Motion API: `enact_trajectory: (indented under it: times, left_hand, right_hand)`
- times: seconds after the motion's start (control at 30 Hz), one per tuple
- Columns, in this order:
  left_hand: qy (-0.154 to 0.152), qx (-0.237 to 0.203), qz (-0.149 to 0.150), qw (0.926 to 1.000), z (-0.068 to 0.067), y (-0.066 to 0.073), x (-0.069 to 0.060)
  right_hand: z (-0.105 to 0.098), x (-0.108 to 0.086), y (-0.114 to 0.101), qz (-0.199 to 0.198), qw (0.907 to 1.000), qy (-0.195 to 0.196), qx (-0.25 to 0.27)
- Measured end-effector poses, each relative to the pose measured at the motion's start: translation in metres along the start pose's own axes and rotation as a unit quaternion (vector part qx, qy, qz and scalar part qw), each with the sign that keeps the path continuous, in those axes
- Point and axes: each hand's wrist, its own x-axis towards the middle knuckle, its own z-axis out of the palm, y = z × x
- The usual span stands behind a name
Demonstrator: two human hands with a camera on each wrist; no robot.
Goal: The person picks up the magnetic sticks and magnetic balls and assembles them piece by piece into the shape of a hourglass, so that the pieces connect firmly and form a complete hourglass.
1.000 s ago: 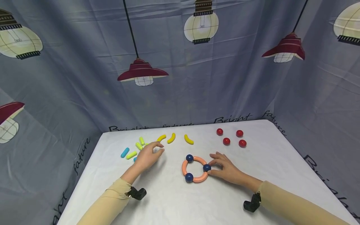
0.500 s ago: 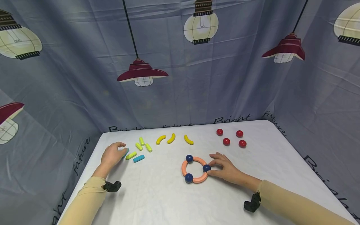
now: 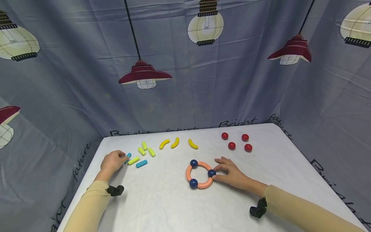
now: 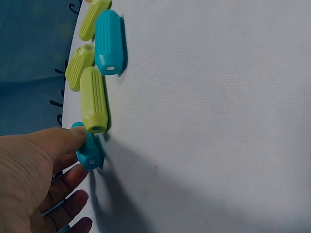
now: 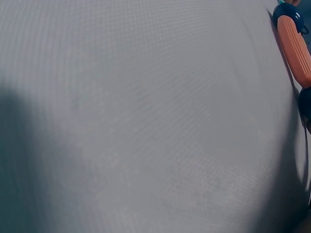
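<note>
In the head view my left hand [image 3: 111,162] is at the left of the table, its thumb and fingers at the far-left blue stick [image 3: 128,157]. The left wrist view shows that hand [image 4: 36,172] pinching the blue stick [image 4: 90,153], which lies by the end of a yellow-green stick [image 4: 93,99]. My right hand [image 3: 234,175] holds a navy ball [image 3: 212,173] between thumb and fingers. This ball belongs to a ring of curved orange pieces [image 3: 188,173] and three navy balls. An orange piece [image 5: 294,51] shows at the right edge of the right wrist view.
Another blue stick [image 3: 141,163] and several yellow-green sticks [image 3: 133,160] lie right of my left hand. Three curved yellow pieces [image 3: 175,142] sit behind, with several red balls [image 3: 232,146] at the back right. A patterned grey-blue curtain [image 3: 179,103] hangs behind the white table [image 3: 165,206].
My left hand has moved left, from above the yellow-green sticks to the far-left blue stick, and its fingers have come together on it. My right hand has stayed at the navy ball.
</note>
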Motion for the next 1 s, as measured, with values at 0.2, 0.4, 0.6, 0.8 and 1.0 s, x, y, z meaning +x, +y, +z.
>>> enact_trajectory:
  times: [0.2,0.4,0.6,0.8,1.0]
  left_hand:
    - [-0.005,0.008,-0.002,1.0,0.004,-0.003,0.002]
    - [0.005,-0.011,0.003,0.9999,0.004,-0.002,0.002]
    - [0.048,-0.097,0.071,0.9916,0.0,0.016,0.001]
    - [0.016,-0.213,0.137,0.9673,0.002,0.064,-0.01]
    - [-0.048,-0.282,0.163,0.9442,0.018,0.107,-0.024]
  right_hand:
    - [0.002,0.001,0.0,0.004,1.0,0.002,0.004]
    - [0.002,0.001,0.001,0.004,0.9999,0.004,0.009]
    - [0.0,0.001,0.002,0.003,0.9999,0.004,0.011]
    - [-0.001,0.002,0.002,0.005,0.9997,0.004,0.022]
    - [0.0,0.001,0.0,0.009,0.9998,0.002,0.019]
